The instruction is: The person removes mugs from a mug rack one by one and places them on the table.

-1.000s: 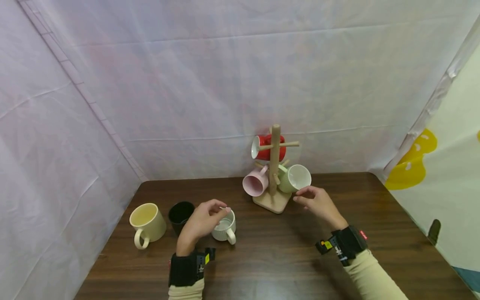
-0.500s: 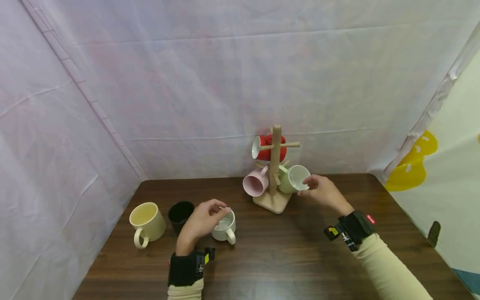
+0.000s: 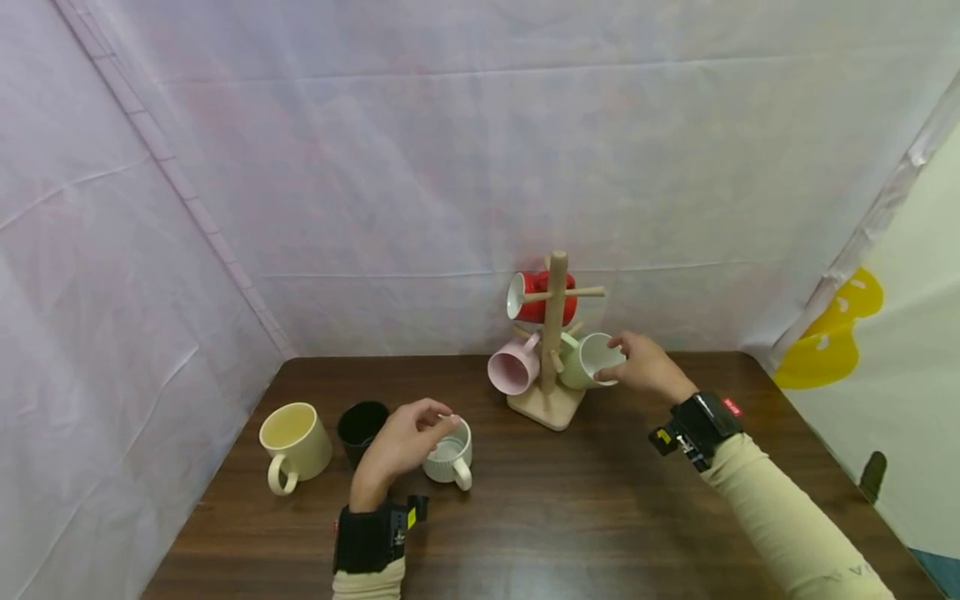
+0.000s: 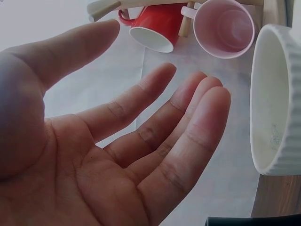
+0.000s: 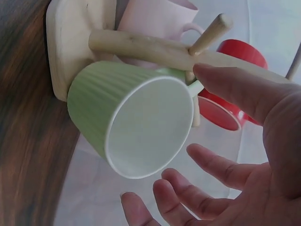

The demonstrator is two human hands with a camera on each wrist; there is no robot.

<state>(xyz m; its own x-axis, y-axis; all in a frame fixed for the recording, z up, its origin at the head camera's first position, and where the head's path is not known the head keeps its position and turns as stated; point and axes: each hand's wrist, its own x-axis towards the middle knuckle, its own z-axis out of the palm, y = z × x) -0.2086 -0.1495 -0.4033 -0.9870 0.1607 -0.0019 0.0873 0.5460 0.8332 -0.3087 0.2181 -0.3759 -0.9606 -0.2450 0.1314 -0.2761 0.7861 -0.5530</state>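
My right hand [image 3: 651, 367] is beside a pale green ribbed mug [image 3: 576, 371], which hangs by its handle on a wooden mug rack [image 3: 554, 329]. Up close in the right wrist view, thumb and fingers are spread near the rim of the green mug [image 5: 94, 106] without gripping it. My left hand [image 3: 405, 437] hovers over a white ribbed mug [image 3: 447, 471] on the table and partly covers it. Loosely bent fingers [image 4: 207, 117] with nothing between them show in the left wrist view, the white mug [image 4: 291, 99] to their right.
A pink mug [image 3: 510, 375] hangs low on the rack and a red mug [image 3: 533, 312] higher up. Left of the left hand stand a black cup [image 3: 360, 423] and a cream-yellow mug [image 3: 309, 454] on the brown table [image 3: 540, 517]. Pale cloth [image 3: 420, 167] hangs behind.
My right hand has moved slightly up and right, from just below the green mug's rim to beside its opening. The left hand and the mugs have stayed in place.
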